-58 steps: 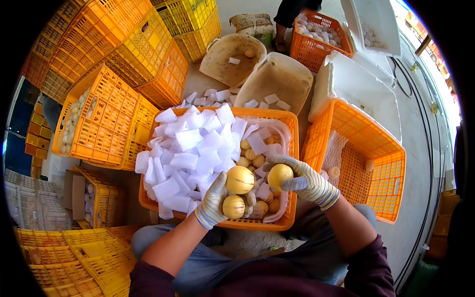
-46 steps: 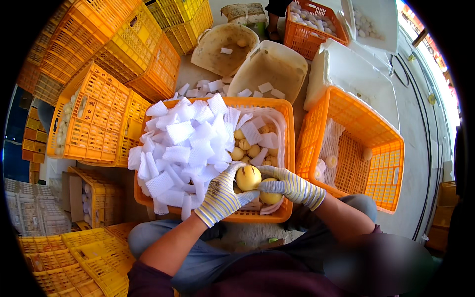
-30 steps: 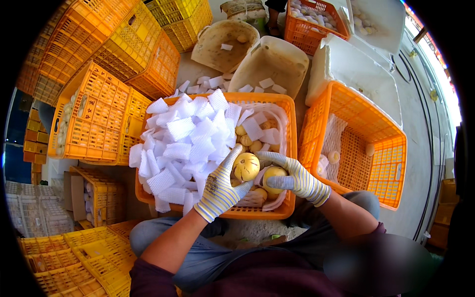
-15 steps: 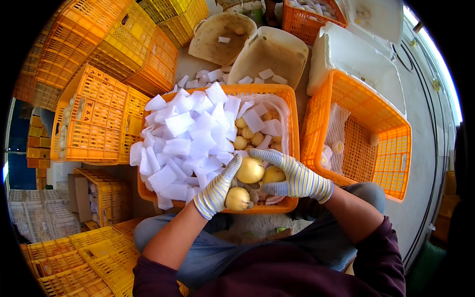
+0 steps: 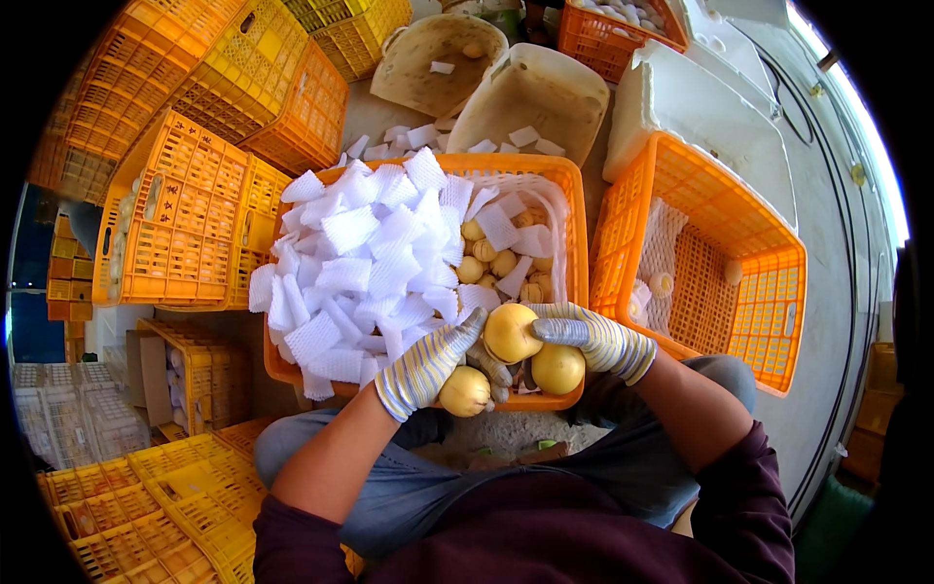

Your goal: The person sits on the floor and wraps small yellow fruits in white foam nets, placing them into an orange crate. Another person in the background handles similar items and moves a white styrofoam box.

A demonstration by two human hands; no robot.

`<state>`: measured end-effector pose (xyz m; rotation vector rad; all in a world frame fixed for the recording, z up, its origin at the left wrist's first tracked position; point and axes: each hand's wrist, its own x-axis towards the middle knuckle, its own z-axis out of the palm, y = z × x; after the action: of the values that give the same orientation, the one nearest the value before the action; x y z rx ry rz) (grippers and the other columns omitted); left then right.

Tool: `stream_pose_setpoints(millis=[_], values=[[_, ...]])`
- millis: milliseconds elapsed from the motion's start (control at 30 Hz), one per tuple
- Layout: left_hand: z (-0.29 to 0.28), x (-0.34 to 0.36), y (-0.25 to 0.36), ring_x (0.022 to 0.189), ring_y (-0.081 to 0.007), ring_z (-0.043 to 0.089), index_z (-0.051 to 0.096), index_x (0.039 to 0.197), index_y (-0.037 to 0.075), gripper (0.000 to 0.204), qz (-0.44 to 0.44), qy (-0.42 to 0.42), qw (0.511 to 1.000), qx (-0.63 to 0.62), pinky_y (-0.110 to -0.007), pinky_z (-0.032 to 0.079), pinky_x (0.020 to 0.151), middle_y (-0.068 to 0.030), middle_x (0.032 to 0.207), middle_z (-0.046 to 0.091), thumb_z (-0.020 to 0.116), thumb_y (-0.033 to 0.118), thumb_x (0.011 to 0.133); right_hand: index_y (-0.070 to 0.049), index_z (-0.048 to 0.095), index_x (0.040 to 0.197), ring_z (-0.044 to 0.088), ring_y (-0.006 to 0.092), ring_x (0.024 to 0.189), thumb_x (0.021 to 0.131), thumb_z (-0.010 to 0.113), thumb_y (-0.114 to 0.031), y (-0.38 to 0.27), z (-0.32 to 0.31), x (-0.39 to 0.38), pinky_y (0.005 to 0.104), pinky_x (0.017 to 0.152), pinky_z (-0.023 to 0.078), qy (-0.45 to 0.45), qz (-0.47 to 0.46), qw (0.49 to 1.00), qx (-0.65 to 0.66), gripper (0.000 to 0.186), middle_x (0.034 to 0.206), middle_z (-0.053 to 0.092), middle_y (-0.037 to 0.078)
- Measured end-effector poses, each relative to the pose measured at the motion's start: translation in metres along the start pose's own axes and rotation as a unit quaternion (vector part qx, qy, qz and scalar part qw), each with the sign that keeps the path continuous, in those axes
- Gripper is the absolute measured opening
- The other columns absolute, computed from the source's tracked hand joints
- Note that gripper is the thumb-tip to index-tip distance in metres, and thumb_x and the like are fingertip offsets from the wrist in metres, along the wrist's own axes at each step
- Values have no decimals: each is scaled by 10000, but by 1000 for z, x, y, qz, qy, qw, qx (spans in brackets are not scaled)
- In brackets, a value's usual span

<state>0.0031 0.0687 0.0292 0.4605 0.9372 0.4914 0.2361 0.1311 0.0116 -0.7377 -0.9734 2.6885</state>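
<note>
My left hand (image 5: pixel 426 370), in a striped knit glove with grey fingers, curls round a yellow round fruit (image 5: pixel 464 392). My right hand (image 5: pixel 605 343), gloved alike, is closed on a second yellow fruit (image 5: pixel 557 370), its thumb lying over the top. Between both hands sits a third fruit (image 5: pixel 511 332); the left thumb and right fingertips touch it. All this is above the near edge of an orange crate (image 5: pixel 576 195). Inside the crate, white foam net sleeves (image 5: pixel 375 238) are heaped at left, and more fruit (image 5: pixel 484 250) lies at right under loose sleeves.
To the right stands another orange crate (image 5: pixel 725 336) with a few wrapped fruits and netting. White foam boxes (image 5: pixel 671 107) and two dirty cream bins (image 5: pixel 530 97) are beyond. Stacked yellow and orange crates (image 5: pixel 195 224) line the left side. Cables (image 5: pixel 851 292) run along the floor at far right.
My right hand has turned and shifted slightly right, bringing its fruit out from under the fingers into fuller view. The middle fruit has moved slightly right. The left hand stays nearly in place.
</note>
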Motion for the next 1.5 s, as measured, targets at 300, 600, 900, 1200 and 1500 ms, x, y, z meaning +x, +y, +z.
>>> stream_pose_setpoints(millis=[300,600,900,1200,1500], values=[[-17,7,-2,944,-307,672,542,1192,-69,630,72,96,955,-273,-393,584,812,-236,1072,643,387,513,1006,17,502,1312,636,269,1082,889,671,-372,11,-13,16,375,844,576,19,-35,981,191,599,1214,616,171],[-9,-10,6,1260,-324,507,388,1423,-18,631,166,16,975,-145,-465,429,1059,-205,1399,460,474,436,994,-12,383,1400,620,379,1107,854,689,-460,30,-24,22,415,740,618,22,-52,958,282,770,1286,540,269],[-25,-20,10,1173,-334,583,487,1293,-70,577,205,79,966,-135,-465,497,975,-241,1254,578,517,413,978,-114,469,1368,486,425,1263,789,681,-577,19,-65,13,386,642,594,39,-276,881,383,771,1364,489,197],[-33,-28,18,1060,-295,654,569,1208,-58,428,226,100,965,-87,-399,543,918,-211,1129,653,528,304,984,-65,451,1326,561,399,1137,858,651,-467,-162,-228,-93,475,892,563,342,-501,735,301,649,1278,524,192],[-52,-63,41,1090,-296,639,538,1266,-48,467,325,144,933,-54,-392,524,949,-212,1182,636,451,334,1012,2,538,1251,642,307,1038,957,564,-289,-126,-181,-60,388,857,556,436,-350,829,39,415,1192,625,178]])
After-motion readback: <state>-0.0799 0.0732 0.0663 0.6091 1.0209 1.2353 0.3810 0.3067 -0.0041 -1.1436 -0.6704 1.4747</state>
